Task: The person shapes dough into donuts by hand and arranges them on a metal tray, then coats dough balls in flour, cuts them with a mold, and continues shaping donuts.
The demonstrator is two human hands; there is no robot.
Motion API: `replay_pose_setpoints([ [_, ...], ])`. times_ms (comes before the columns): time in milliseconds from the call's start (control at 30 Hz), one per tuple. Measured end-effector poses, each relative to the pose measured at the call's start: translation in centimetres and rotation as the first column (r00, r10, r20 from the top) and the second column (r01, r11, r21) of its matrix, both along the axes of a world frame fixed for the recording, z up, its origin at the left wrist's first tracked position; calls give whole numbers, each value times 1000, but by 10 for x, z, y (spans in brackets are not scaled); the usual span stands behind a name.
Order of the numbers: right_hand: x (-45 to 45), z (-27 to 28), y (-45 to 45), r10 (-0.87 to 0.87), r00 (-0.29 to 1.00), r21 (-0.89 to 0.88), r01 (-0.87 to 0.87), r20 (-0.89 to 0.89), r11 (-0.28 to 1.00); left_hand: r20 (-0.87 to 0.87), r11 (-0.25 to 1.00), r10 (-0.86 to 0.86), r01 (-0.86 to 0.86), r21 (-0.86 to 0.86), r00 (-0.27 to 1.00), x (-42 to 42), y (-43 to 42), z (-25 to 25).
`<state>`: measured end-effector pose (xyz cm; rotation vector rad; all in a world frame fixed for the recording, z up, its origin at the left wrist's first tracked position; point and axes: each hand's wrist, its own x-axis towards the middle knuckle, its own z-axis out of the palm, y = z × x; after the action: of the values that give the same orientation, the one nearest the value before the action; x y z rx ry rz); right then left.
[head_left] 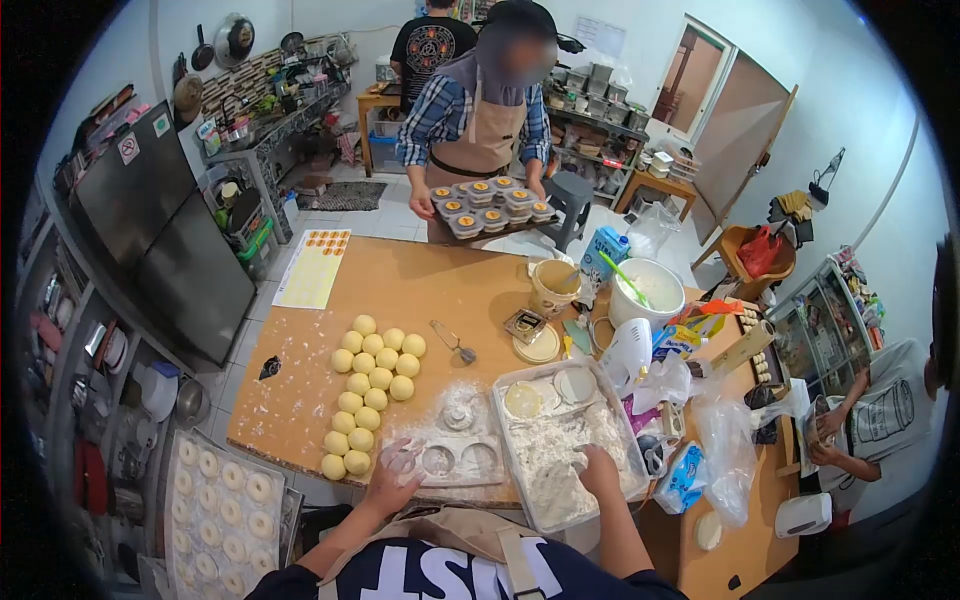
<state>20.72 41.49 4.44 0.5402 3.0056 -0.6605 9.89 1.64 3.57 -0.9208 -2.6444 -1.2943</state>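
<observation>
My left hand point(395, 474) is at the left end of a floury mould board point(455, 482) with round hollows; its fingers are bent over something pale that I cannot make out. My right hand point(598, 470) reaches into a white tray point(640, 478) of flour, its fingertips at the flour point(550, 460), any content hidden. Round discs point(523, 400) lie at the tray's back. A flour-covered round piece point(458, 414) sits behind the board. Several yellow dough balls point(380, 378) stand in rows to the left. A small metal strainer point(462, 352) lies behind them.
Ring-shaped dough fills a tray point(215, 455) at lower left. A sticker sheet point(312, 268) lies at the table's back left. A white bowl point(648, 290), carton point(604, 255) and mixer point(628, 350) stand at the back right. A person holds a tray of cups point(488, 207); another sits at right.
</observation>
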Motion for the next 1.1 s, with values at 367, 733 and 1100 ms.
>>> replay_pose_setpoints([
  [367, -4, -10, -5, 35, 999, -10, -35, -16, 999, -26, 1000, -8, 8, 25, 1000, 1, -8, -5],
  [733, 8, -19, -25, 90, 996, 17, -90, 10, 996, -63, 999, 40, -40, -12, 997, -3, -7, -5],
  [1100, 9, -5, -41, 102, 960, -60, -89, 262, 994, -64, 999, -44, 45, 22, 997, -1, -17, -26],
])
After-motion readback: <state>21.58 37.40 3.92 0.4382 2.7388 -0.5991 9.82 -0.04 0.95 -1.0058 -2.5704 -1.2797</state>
